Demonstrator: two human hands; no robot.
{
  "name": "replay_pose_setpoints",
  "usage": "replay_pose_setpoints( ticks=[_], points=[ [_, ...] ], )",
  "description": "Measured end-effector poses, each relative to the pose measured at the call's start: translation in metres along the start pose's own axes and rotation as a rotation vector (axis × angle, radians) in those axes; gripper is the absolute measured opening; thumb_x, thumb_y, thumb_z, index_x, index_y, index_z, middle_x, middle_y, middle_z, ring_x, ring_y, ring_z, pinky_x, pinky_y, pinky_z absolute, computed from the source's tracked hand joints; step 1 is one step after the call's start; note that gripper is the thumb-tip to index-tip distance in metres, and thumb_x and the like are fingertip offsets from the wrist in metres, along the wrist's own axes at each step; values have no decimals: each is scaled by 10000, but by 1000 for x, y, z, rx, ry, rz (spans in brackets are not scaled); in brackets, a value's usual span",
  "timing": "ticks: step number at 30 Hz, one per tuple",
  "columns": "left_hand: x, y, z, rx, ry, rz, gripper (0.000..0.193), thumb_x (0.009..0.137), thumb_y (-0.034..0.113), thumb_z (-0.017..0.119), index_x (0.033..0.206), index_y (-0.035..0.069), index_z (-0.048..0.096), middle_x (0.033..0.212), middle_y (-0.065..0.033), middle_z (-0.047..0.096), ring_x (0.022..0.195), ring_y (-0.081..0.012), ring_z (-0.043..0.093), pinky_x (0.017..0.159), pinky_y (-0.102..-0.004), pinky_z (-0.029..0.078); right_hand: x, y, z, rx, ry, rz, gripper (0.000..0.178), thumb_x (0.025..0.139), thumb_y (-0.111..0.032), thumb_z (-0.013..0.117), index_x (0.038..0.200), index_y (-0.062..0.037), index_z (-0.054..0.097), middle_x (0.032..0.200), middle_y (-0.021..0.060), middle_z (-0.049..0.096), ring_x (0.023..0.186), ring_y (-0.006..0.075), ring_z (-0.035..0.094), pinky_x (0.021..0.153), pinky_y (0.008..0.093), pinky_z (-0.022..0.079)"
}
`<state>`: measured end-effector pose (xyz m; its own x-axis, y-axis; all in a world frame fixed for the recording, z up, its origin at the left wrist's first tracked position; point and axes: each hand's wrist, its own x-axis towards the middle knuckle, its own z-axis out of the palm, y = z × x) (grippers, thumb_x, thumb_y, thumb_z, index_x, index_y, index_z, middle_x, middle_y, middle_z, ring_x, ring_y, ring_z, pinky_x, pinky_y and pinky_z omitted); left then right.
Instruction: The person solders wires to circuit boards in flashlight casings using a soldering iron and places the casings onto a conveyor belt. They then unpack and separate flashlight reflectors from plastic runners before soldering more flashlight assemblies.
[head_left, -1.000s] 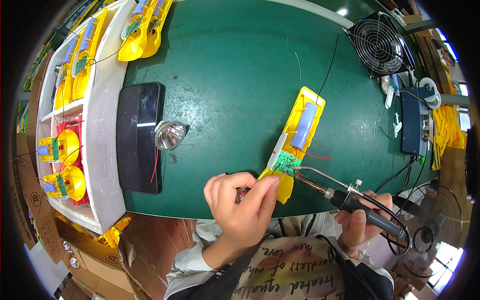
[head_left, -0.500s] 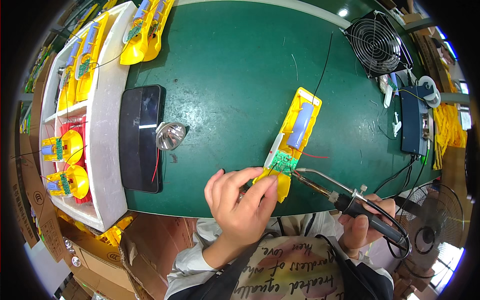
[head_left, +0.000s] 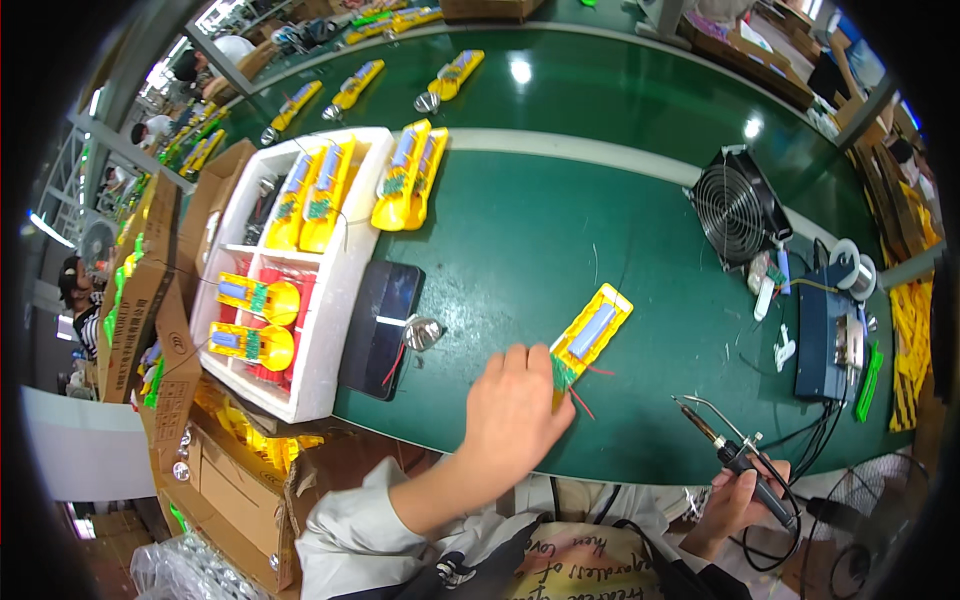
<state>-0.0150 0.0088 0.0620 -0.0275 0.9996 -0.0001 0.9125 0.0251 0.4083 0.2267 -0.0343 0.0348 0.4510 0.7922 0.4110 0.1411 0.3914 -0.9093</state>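
Observation:
My left hand (head_left: pixel 515 405) is closed around the near end of a yellow flashlight housing (head_left: pixel 612 300), hiding that end. Inside the housing lie a blue cylindrical battery (head_left: pixel 592 332) and a green circuit board (head_left: pixel 563 374), partly covered by my fingers. Two red wires (head_left: pixel 583 403) stick out to its right. My right hand (head_left: pixel 738 500) grips a soldering iron (head_left: pixel 735 457) with a thin metal guide tube alongside. Its tip points up and left, apart from the housing. A loose silver reflector (head_left: pixel 423 333) lies on a black tray-like slab (head_left: pixel 378 300).
A white foam box (head_left: pixel 345 340) at left holds several yellow housings; two more housings (head_left: pixel 405 190) lean at its far corner. At right stand a black fan (head_left: pixel 738 205), a blue soldering station (head_left: pixel 820 345) and a wire spool (head_left: pixel 852 268). Cardboard boxes (head_left: pixel 240 500) sit lower left.
The soldering iron has drawn back right, away from the circuit board. My left hand has turned over the housing's near end. The view has tilted up, showing more of the far bench.

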Motion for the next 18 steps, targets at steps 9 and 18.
replay_pose_setpoints(
  ticks=[9, 18],
  points=[
    [261, -24, -25, 325, 228, 24, 281, 655, 204, 665, 834, 1, 586, 827, -178, 599, 769, -328, 592, 695, -387, 486, 30, 14, -9, -117, 119, 100, 193, 817, -173, 525, 840, -9, 427, 593, 51, 457, 428, 86, 418, 394, 180, 316],
    [392, -35, 27, 121, 360, -163, 416, 667, 318, 719, 938, 32, 583, 986, -134, 554, 939, -282, 541, 758, -341, 483, 37, 6, -22, -318, 165, 119, 238, 796, -172, 558, 783, 24, 424, 542, 117, 517, 465, 181, 498, 451, 282, 404]
  ],
)
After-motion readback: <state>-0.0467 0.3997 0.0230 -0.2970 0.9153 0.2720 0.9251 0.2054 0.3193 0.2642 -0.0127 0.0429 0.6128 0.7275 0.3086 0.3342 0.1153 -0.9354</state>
